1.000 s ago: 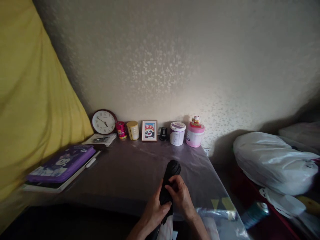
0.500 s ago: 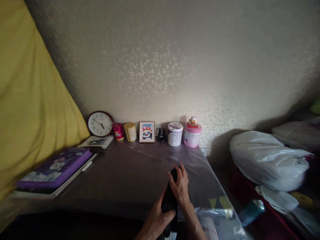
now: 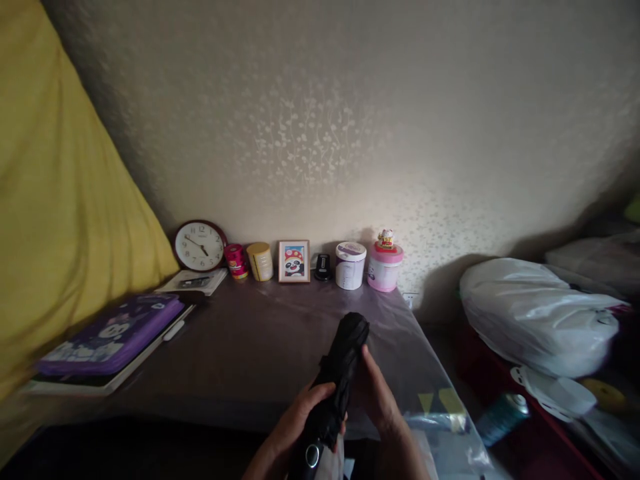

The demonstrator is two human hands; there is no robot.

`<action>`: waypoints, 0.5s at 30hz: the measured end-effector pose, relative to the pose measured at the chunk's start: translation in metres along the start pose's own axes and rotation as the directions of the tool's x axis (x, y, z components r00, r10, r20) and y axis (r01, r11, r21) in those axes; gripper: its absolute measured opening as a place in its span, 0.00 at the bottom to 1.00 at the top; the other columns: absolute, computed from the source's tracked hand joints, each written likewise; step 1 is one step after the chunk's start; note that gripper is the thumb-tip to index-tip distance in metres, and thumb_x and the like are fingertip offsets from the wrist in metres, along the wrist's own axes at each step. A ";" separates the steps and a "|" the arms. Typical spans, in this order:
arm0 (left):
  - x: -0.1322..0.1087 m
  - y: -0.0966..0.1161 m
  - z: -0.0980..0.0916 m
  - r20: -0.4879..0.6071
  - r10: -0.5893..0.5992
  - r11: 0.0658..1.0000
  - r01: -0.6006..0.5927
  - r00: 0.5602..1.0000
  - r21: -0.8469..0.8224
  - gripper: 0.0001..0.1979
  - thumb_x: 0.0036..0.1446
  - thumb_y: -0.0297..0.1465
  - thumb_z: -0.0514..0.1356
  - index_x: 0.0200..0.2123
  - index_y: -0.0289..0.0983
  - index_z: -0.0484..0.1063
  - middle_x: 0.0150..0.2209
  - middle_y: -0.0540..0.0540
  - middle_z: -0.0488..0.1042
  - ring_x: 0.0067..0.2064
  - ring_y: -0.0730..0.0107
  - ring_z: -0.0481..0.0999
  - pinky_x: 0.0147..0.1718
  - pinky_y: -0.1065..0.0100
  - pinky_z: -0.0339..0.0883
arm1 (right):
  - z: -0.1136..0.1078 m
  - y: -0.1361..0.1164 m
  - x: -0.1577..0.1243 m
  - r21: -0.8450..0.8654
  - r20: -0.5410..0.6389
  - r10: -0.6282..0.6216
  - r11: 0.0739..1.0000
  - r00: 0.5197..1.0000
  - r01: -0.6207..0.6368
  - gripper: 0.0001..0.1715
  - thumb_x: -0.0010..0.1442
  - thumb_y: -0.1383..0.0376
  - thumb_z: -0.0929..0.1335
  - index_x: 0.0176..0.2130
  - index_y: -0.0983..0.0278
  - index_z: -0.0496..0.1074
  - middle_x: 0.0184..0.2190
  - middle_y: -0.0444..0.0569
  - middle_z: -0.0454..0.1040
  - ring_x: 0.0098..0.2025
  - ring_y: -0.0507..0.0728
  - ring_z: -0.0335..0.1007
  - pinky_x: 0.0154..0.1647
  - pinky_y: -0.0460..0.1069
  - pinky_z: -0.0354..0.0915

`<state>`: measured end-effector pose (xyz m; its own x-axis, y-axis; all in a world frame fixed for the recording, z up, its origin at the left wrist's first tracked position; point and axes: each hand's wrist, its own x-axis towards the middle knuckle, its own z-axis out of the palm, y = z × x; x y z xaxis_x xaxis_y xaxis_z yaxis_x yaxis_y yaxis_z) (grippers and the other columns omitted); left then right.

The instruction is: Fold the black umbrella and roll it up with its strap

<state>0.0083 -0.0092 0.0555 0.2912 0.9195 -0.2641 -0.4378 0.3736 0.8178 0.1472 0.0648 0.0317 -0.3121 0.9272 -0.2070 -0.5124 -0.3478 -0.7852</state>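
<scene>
A folded black umbrella [image 3: 343,363] slants up and away over the front of the table, its handle with a silver-ringed button towards me. My left hand [image 3: 300,417] wraps round its lower part, thumb across the top and fingertips showing on the far side. My right hand [image 3: 383,400] lies along the umbrella's right side, a finger against the fabric near its top end. The other fingers of that hand are mostly hidden behind the umbrella.
Along the wall stand a clock [image 3: 201,246], a picture frame [image 3: 294,261], a purple-white tub [image 3: 350,267] and a pink tub [image 3: 385,270]. A purple pouch [image 3: 113,337] lies on the left. White bags [image 3: 535,317] and a spray can [image 3: 503,420] are beyond the table's right edge.
The umbrella has turned so its button end shows, and its top end is uncovered. My right hand has slid down from over the top to its right side.
</scene>
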 end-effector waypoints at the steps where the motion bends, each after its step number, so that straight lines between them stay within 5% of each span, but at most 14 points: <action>1: -0.001 -0.001 0.001 0.008 -0.022 1.000 0.022 1.000 0.001 0.20 0.50 0.45 0.57 0.33 0.32 0.68 0.23 0.44 0.74 0.20 0.71 0.71 0.17 0.72 0.65 | 0.007 -0.002 -0.001 0.028 0.037 0.014 0.999 0.999 -0.015 0.29 0.51 0.46 0.66 0.39 0.66 0.73 0.34 0.53 0.77 0.39 0.61 0.73 0.40 0.55 0.68; 7: -0.010 -0.012 0.005 -0.092 -0.140 0.987 0.147 0.986 0.072 0.26 0.52 0.47 0.55 0.47 0.33 0.64 0.26 0.45 0.75 0.24 0.67 0.74 0.18 0.70 0.67 | 0.020 -0.013 0.007 0.043 -0.195 -0.051 0.997 0.979 0.060 0.29 0.48 0.48 0.69 0.39 0.70 0.72 0.27 0.51 0.77 0.29 0.59 0.74 0.30 0.51 0.70; 11: -0.015 -0.014 0.005 -0.182 -0.048 0.949 0.101 0.982 0.298 0.37 0.53 0.53 0.51 0.62 0.45 0.45 0.30 0.47 0.75 0.26 0.66 0.76 0.15 0.73 0.65 | 0.014 -0.012 0.017 -0.034 -0.340 -0.156 0.988 0.928 0.154 0.33 0.45 0.50 0.71 0.45 0.68 0.70 0.28 0.49 0.77 0.29 0.59 0.74 0.30 0.51 0.71; 15: -0.012 -0.021 0.002 -0.214 0.110 0.830 0.029 0.971 0.557 0.47 0.49 0.48 0.59 0.64 0.47 0.34 0.33 0.48 0.75 0.13 0.80 0.65 0.10 0.77 0.57 | 0.009 -0.009 0.025 -0.157 -0.388 -0.183 0.979 0.903 0.131 0.35 0.45 0.49 0.71 0.47 0.67 0.68 0.30 0.49 0.77 0.31 0.60 0.75 0.30 0.51 0.71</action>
<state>0.0153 -0.0288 0.0423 0.0526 0.9598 -0.2757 0.1188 0.2681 0.9560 0.1368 0.0900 0.0387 0.1223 0.9551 -0.2697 -0.4164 -0.1973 -0.8875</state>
